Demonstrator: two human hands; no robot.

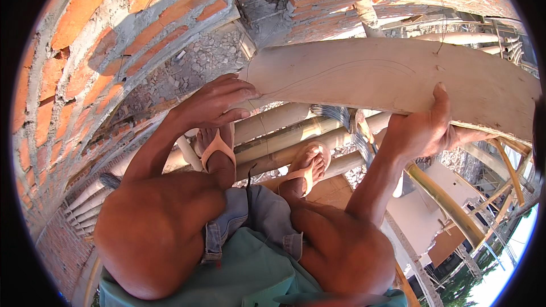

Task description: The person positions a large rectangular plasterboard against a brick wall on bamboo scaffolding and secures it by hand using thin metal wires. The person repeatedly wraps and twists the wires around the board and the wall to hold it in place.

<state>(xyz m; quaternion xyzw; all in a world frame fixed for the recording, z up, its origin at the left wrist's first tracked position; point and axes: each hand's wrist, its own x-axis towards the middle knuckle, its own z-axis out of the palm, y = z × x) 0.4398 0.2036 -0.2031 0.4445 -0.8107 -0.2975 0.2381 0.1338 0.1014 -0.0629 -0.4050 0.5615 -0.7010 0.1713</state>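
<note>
The person crouches on a scaffold of bamboo poles (284, 142) high beside a red brick wall (114, 28), feet in pale sandals (219, 150) resting on the poles. Both hands hold a long pale wooden board (387, 77), which lies across the view at about chest level, just beyond the knees, its near end close to the brick wall. The left hand (219, 102) lies on the board's left end, fingers spread and curled lightly over the edge, palm down. The right hand (424, 128) grips the board's lower edge from beneath, thumb up against the face, fingers closed around the underside. A faint curved pencil line runs along the board's face. Rough mortar rubble (199, 59) sits on a ledge behind the left hand
</note>
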